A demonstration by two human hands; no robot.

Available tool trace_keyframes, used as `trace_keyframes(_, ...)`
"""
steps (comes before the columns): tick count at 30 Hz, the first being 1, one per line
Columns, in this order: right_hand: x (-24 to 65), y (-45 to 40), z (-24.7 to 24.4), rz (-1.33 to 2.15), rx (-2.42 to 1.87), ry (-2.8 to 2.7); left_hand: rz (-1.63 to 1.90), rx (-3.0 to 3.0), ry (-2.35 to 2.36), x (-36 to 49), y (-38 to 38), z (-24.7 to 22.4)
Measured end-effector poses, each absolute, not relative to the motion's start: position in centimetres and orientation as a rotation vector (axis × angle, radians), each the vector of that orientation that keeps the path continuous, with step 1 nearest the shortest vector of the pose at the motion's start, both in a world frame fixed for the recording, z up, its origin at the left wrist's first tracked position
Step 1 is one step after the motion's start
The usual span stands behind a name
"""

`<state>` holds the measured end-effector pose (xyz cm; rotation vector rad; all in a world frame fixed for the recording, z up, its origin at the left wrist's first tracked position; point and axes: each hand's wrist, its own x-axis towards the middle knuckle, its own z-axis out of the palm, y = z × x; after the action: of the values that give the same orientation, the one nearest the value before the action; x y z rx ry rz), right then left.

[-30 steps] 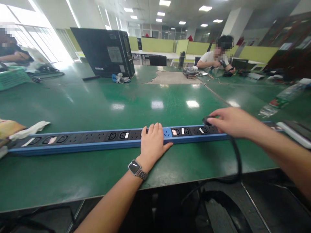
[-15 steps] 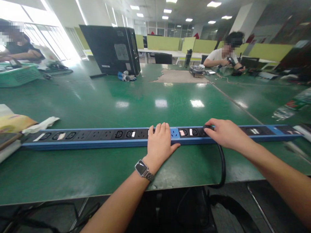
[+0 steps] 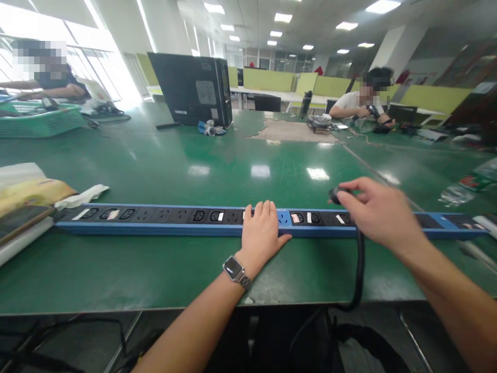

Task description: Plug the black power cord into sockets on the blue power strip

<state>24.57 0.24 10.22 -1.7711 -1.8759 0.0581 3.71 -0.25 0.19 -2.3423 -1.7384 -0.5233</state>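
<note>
A long blue-and-black power strip [image 3: 155, 226] lies across the table in front of me, its row of sockets facing up. My left hand [image 3: 259, 230], with a watch [image 3: 233, 269] on its wrist, grips the strip near the middle, fingers over the top and thumb along the near side. Between the thumb and fingers of my right hand [image 3: 375, 212] is a black power plug [image 3: 337, 195], held above the strip and apart from it. Its thick black cable [image 3: 361, 264] hangs down past the table's front edge. Small white labels stick beside some sockets.
A black computer case [image 3: 190, 90] stands at the back with gloves [image 3: 212, 128] beside it. The green basket [image 3: 42, 122] is at the left, a plastic bottle [image 3: 471, 182] at the right. Yellow packaging [image 3: 37, 192] lies by the strip's left end. Two people sit across the table.
My right hand has lifted the plug up off the sockets, uncovering one there. My left hand stays on the strip. The view has shifted slightly.
</note>
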Motion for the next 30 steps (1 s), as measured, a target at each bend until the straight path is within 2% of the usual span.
trace_keyframes(3,21.2,0.1,11.6,0.222,-1.644,-2.035,-0.599,-2.382,-1.75,3.6,-0.1,0.3)
trace_keyframes(8,17.5,2.2,8.2,0.333,-1.682,-2.215,-0.694,-2.419,-1.814,2.1,-0.8,0.6)
trace_keyframes(12,17.3,3.0,5.9,0.285,-1.713,-2.22,-0.724,-2.467,-1.792,0.7,-1.6,0.8)
trace_keyframes(18,16.5,1.6,5.6,0.283,-1.744,-2.207,-0.902,-2.54,-1.786,1.0,-0.8,1.5)
trace_keyframes(22,18.1,2.4,5.5,0.562,-1.532,-2.229,-0.954,-2.652,-1.674,2.4,0.1,1.2)
trace_keyframes(24,19.8,3.5,4.8,0.575,-1.526,-2.056,-0.985,-2.641,-1.677,3.1,0.4,1.0)
trace_keyframes(26,21.3,4.5,3.5,0.46,-1.588,-1.821,-1.194,-2.586,-1.675,3.4,0.8,1.5)
trace_keyframes(30,22.4,5.1,1.2,0.389,-1.581,-1.715,-2.008,-2.05,-1.537,1.1,1.3,5.3)
